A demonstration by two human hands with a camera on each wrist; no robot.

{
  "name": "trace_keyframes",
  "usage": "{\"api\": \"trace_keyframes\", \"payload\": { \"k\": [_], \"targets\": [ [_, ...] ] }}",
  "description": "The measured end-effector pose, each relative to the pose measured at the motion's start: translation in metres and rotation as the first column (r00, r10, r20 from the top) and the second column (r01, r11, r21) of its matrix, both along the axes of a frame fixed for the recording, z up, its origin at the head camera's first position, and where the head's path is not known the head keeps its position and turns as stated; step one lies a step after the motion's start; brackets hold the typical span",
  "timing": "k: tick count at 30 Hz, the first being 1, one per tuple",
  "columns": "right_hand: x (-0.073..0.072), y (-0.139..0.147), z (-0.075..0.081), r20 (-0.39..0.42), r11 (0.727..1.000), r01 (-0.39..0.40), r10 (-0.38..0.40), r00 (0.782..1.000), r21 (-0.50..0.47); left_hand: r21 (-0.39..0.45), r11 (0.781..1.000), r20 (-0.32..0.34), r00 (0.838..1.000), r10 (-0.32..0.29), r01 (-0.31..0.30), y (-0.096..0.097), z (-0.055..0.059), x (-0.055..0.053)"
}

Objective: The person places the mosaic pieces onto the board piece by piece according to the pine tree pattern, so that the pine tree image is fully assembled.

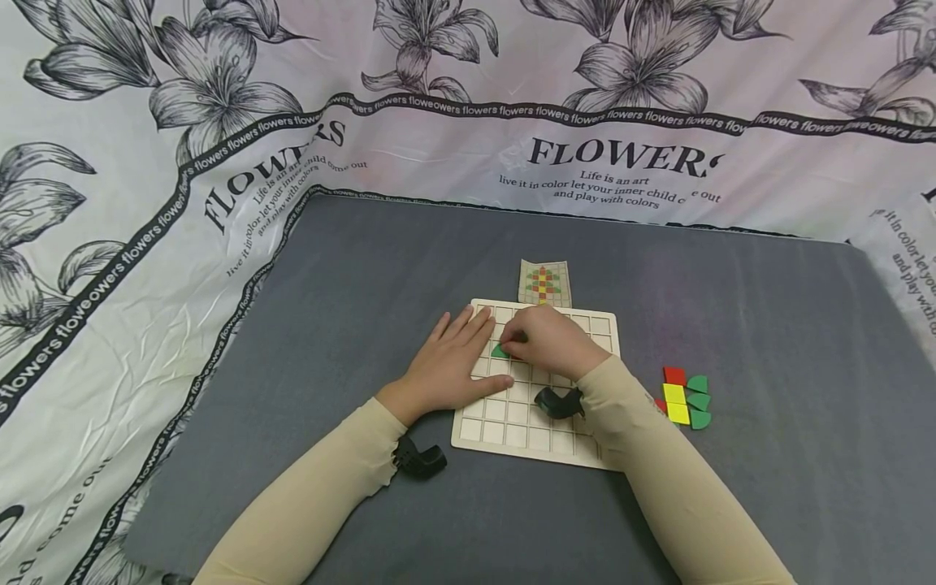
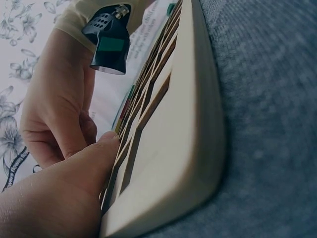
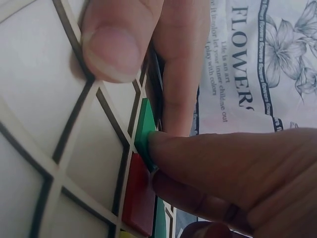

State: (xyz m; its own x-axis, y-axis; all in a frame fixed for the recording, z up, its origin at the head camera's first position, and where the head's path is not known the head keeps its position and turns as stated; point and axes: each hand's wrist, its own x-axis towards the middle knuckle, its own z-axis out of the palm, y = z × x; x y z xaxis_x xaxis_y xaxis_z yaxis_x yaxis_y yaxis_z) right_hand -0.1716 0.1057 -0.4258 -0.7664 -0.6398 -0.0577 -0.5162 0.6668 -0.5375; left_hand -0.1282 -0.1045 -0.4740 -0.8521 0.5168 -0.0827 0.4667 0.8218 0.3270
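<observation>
Placement, apparently: the right hand (image 1: pixel 550 337) pinches a green piece (image 3: pixel 144 126) at the grid board (image 1: pixel 494 431), the left hand (image 1: pixel 448 370) lying spread; seating it squarely seems called for next.

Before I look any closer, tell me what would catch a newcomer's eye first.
Probably the pale gridded board on the grey table, where the left hand lies spread over its left side while the right hand pinches a green piece. Next, the bright red, yellow and green tiles to the board's right, and the large flower drawings on the pale cloth beyond the table.
</observation>
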Motion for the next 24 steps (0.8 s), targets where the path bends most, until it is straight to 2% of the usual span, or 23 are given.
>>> {"api": "trace_keyframes", "payload": {
  "k": [7, 14, 24],
  "targets": [
    [0.002, 0.002, 0.004, -0.017, 1.0, 0.0, 0.0, 1.0, 0.013, 0.0, 1.0, -0.001, 1.0, 0.003, -0.003, 0.0, 0.0, 0.0],
    [0.009, 0.009, 0.017, -0.045, 1.0, -0.008, 0.009, 0.999, 0.008, 0.004, 1.0, -0.003, 1.0, 0.004, -0.004, 0.001, 0.0, 0.0],
    [0.015, 0.032, 0.019, -0.015, 0.999, 0.033, -0.033, 0.999, 0.022, -0.014, 1.0, -0.003, 1.0, 0.01, -0.01, 0.001, -0.001, -0.001]
  ]
}}
